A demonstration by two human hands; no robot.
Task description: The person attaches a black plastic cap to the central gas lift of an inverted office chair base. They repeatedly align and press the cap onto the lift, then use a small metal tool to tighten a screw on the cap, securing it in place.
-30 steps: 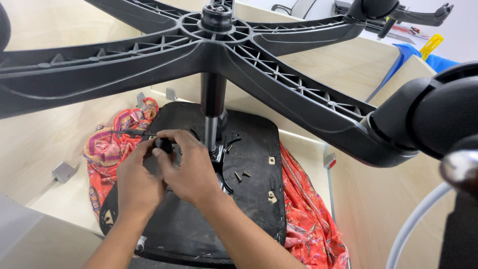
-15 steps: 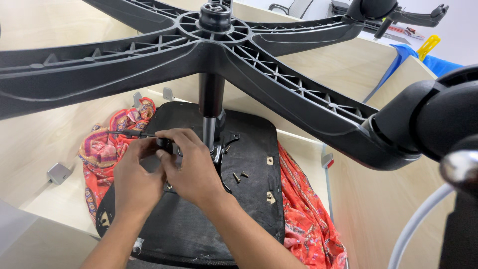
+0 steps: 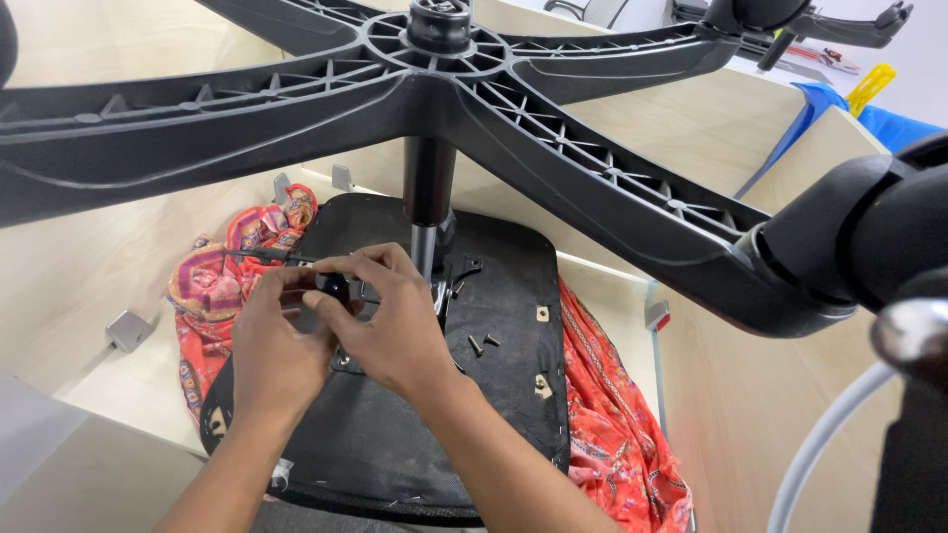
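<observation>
Nothing much had shifted since a moment ago: both the left hand [image 3: 276, 345] and right hand [image 3: 395, 326] stayed pinched round a small black knob [image 3: 334, 287] on the upturned seat [image 3: 504, 296], loose screws [image 3: 482, 343] just beside.

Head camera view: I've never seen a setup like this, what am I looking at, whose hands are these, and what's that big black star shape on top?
This single picture comes from a camera worn on a person's head, looking down at their own two bare hands. The big black star is the five-armed base of an office chair turned upside down; its column runs down to the black underside of the seat. The seat rests on a red patterned cloth on a pale wooden surface. The left hand and right hand meet beside the column, fingers pinched around a small black part; what exactly it is cannot be made out. A thin dark tool lies just beyond the left hand. A few loose screws lie on the seat to the right of the hands.
</observation>
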